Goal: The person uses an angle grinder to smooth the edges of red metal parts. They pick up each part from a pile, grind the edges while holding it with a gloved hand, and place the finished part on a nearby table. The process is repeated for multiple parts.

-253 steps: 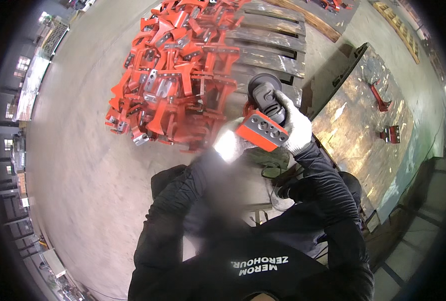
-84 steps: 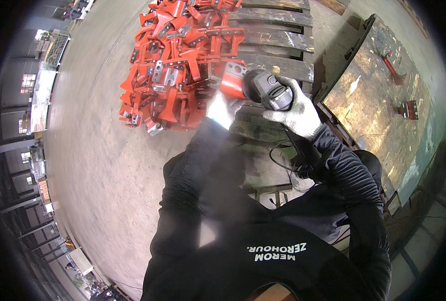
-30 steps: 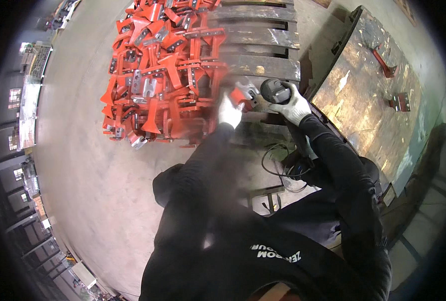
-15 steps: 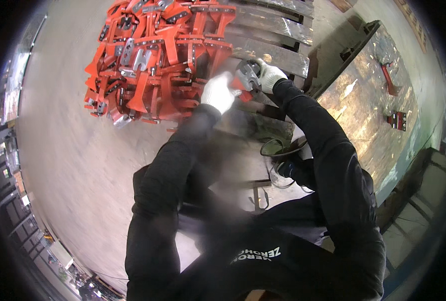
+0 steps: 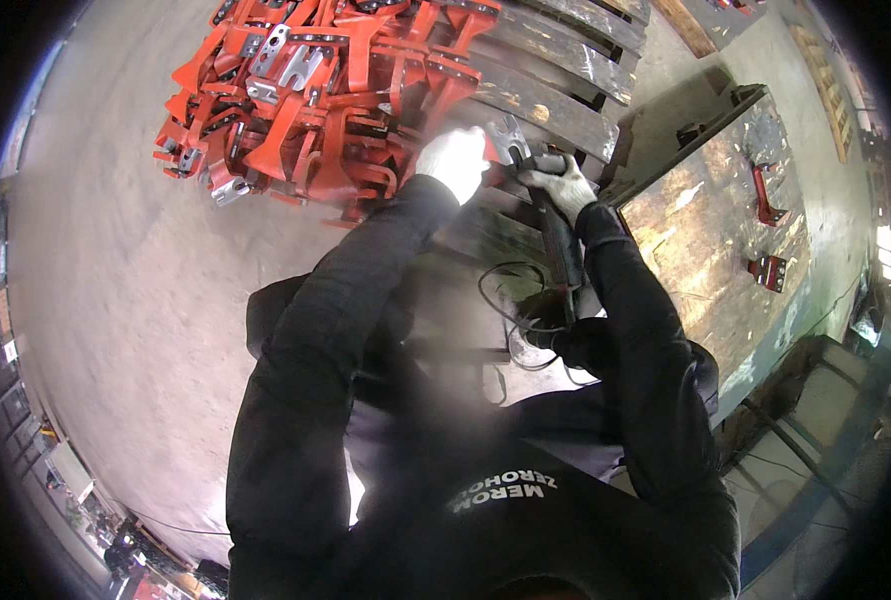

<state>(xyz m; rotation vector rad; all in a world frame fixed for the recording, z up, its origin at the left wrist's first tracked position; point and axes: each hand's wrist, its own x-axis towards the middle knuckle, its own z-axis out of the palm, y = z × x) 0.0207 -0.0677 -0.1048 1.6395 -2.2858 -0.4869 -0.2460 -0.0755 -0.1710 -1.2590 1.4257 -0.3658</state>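
Note:
My left hand, in a white glove, is closed on a red metal bracket with a bare silver forked end. Gloved too, my right hand wraps round a black corded power tool that looks like an angle grinder. Its head is right beside the bracket's silver end; whether they touch I cannot tell. The tool's body slants down toward my leg, and its cable loops below. To the left of my left hand lies a large heap of red brackets, some with silver ends.
A wooden pallet lies beyond my hands. On the right stands a worn wooden-topped bench with a red bracket and a small red-and-dark metal piece on it. Concrete floor stretches to the left.
The view has shifted slightly. My right hand has turned and moved slightly down, and the tool's long body now shows below it. My left hand still holds the bracket.

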